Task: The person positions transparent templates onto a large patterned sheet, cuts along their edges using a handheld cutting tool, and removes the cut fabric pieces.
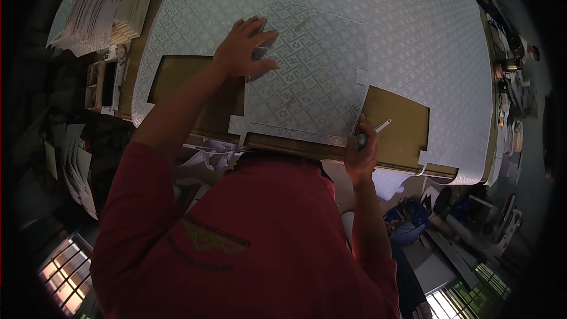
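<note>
A large pale sheet (413,29) with a woven geometric pattern covers the work table. A duller section of it (313,71) lies between my hands, with straight lines near its top and bottom edges. My left hand (245,50) rests flat on that section's left side, fingers spread. Low on its right edge, my right hand (362,152) is closed around a slim knife-like tool (384,125), whose pale end sticks out to the upper right. A dark part shows by the thumb; the working tip is hidden. Notched cut-outs in the sheet lie on both sides.
Brown-yellow tabletop (398,121) shows through the cut-outs. Stacked papers (109,9) stand at the far left, above a small compartmented box (94,85). Offcuts (215,153) hang at the front edge. A blue bag-like item (407,215) and boards lie below right.
</note>
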{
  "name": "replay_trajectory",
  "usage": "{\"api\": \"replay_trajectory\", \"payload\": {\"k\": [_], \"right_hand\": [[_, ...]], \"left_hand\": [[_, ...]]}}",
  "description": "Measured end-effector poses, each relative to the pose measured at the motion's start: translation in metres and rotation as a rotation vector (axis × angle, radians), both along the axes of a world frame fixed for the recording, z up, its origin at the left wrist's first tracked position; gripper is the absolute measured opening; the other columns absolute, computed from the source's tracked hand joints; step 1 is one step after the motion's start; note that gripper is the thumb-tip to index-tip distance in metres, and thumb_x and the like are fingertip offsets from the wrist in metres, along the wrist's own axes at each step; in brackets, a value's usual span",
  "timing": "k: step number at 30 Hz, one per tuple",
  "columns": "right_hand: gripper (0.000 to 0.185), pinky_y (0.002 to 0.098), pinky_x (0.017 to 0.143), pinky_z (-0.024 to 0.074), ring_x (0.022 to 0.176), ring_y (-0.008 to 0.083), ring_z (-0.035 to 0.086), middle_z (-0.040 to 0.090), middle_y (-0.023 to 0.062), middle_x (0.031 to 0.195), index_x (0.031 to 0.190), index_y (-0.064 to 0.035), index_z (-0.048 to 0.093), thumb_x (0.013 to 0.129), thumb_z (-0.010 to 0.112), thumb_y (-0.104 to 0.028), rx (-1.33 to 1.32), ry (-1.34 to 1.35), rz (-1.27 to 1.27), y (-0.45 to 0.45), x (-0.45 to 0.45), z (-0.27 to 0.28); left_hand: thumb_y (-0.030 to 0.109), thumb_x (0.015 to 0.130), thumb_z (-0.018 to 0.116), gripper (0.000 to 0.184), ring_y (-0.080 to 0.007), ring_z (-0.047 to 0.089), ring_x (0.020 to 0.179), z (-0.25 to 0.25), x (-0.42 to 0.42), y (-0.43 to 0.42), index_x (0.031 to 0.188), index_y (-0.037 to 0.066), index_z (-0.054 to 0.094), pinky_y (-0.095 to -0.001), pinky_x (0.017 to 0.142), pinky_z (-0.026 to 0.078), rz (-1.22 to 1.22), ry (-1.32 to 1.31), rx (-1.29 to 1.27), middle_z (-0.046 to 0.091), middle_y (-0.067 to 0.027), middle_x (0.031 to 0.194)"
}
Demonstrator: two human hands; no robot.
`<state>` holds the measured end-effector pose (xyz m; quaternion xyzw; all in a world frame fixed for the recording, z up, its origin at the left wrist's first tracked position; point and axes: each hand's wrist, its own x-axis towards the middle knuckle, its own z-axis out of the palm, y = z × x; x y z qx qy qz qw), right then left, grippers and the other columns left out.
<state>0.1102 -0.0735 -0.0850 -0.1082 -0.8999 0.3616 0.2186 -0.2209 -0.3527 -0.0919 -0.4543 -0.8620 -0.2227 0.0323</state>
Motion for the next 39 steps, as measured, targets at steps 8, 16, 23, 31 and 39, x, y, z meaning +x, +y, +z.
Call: {"api": "replay_trajectory", "payload": {"k": [8,16,23,31,39], "right_hand": [[0.053,0.0550,0.109,0.0459,0.130,0.0500,0.058,0.063,0.0249,0.140,0.129,-0.0028,0.053,0.084,0.080,-0.005,0.222,0.003,0.128,-0.006,-0.003,0.006],[0.056,0.0568,0.108,0.0470,0.129,0.0512,0.058,0.064,0.0235,0.140,0.128,-0.0038,0.052,0.084,0.085,-0.013,0.272,0.030,0.170,-0.006,-0.006,0.001],[0.050,0.0574,0.107,0.0472,0.128,0.0527,0.058,0.064,0.0239,0.139,0.124,-0.0041,0.052,0.086,0.084,-0.016,0.300,0.033,0.174,-0.006,-0.006,-0.002],[0.054,0.0587,0.108,0.0466,0.128,0.0516,0.059,0.062,0.0256,0.140,0.129,-0.0046,0.051,0.087,0.083,-0.016,0.277,0.026,0.178,-0.004,-0.005,-0.006],[0.052,0.0576,0.107,0.0481,0.126,0.0525,0.059,0.063,0.0268,0.139,0.125,-0.0031,0.053,0.086,0.084,-0.018,0.191,0.036,0.141,-0.003,-0.006,-0.009]], "left_hand": [[0.067,0.083,0.075,0.078,-0.0427,0.034,0.152,-0.002,-0.001,-0.002,0.145,0.021,0.062,-0.0580,0.127,0.020,-0.010,-0.006,0.019,0.042,-0.0213,0.161],[0.067,0.082,0.075,0.081,-0.0439,0.034,0.152,0.003,0.000,-0.001,0.145,0.017,0.061,-0.0586,0.127,0.019,-0.009,-0.029,0.004,0.042,-0.0239,0.160],[0.066,0.082,0.075,0.082,-0.0447,0.034,0.152,0.005,-0.001,-0.001,0.145,0.017,0.061,-0.0592,0.127,0.019,-0.017,-0.052,0.018,0.041,-0.0259,0.160],[0.069,0.081,0.075,0.084,-0.0448,0.034,0.152,0.004,-0.001,-0.002,0.145,0.016,0.062,-0.0590,0.126,0.020,-0.016,-0.043,0.005,0.042,-0.0259,0.159],[0.070,0.082,0.073,0.084,-0.0448,0.034,0.151,0.006,0.001,-0.001,0.145,0.016,0.062,-0.0583,0.126,0.020,-0.018,-0.032,0.013,0.043,-0.0253,0.159]]}}
